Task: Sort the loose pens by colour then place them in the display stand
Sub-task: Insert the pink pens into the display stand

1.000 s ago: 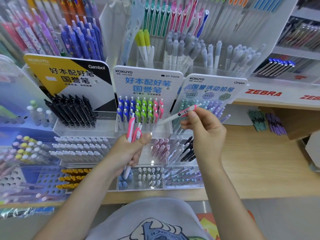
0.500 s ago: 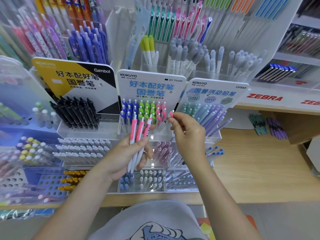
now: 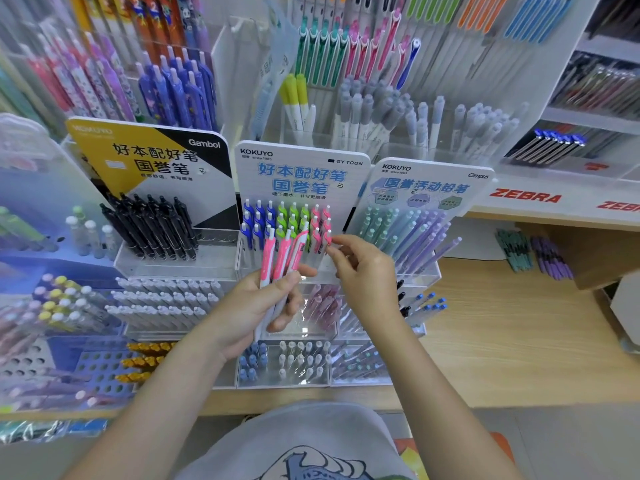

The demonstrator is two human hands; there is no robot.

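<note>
My left hand (image 3: 258,308) grips three pink-and-white pens (image 3: 282,259), held upright in front of the middle display stand (image 3: 304,174). That stand has blue, green and pink pens standing in columns. My right hand (image 3: 363,271) reaches to the stand's right edge, and its thumb and forefinger pinch the top of a pink pen (image 3: 327,239) standing in the pink column.
A stand of black pens (image 3: 152,223) is to the left and a stand of green and purple pencils (image 3: 412,233) to the right. Clear trays of more pens (image 3: 298,365) lie below my hands. The wooden counter (image 3: 502,334) extends right, with loose green and purple pens (image 3: 533,252) on it.
My right hand carried a pink pen from mid-air to the stand's pink column, where the pen now stands. The left hand rose slightly and now holds three pens instead of two.
</note>
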